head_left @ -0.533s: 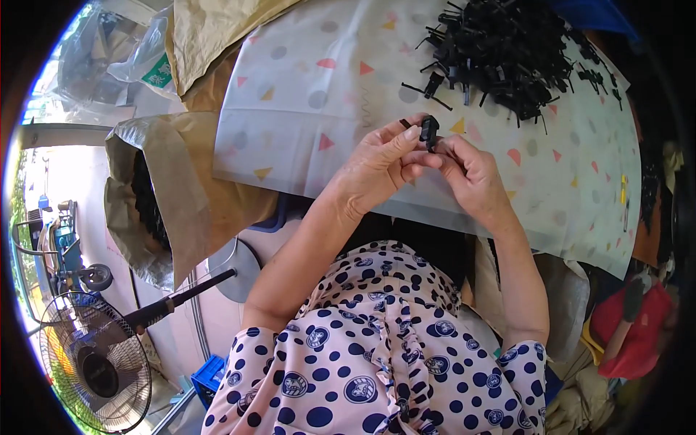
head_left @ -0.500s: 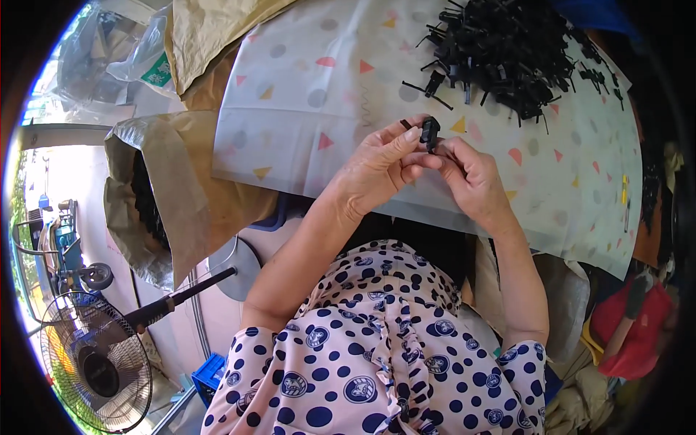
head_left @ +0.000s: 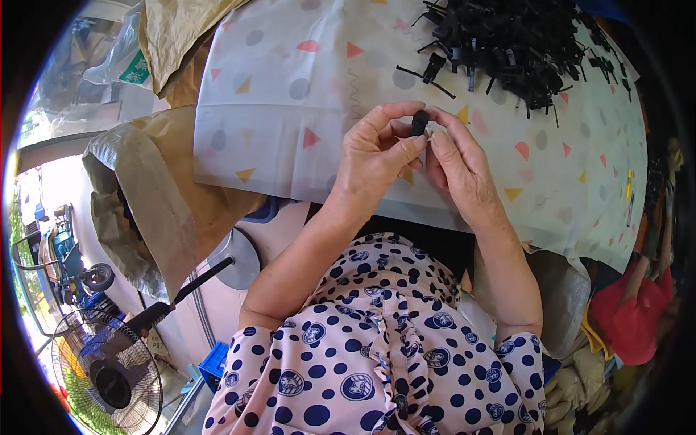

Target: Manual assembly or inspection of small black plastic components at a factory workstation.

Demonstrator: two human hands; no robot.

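A small black plastic part is pinched between the fingertips of both hands, above the near half of the table. My left hand has its thumb and forefinger closed on the part's left side. From the right, my right hand presses its thumb and fingertips against the same part. Much of the part is covered by fingers, so its exact kind cannot be made out. Beyond the hands lies a large heap of black plastic parts with thin arms. One similar loose part rests at the heap's left edge.
A patterned cloth covers the table. Left of it stands an open brown paper sack with dark contents. A fan is at lower left, beside a blue crate. Red fabric hangs at right. A yellow tool lies near the right edge.
The black part has turned between my fingers and moved slightly left and away from me. My right hand has shifted its grip, its fingers now reaching over the part's top. The view has tilted slightly.
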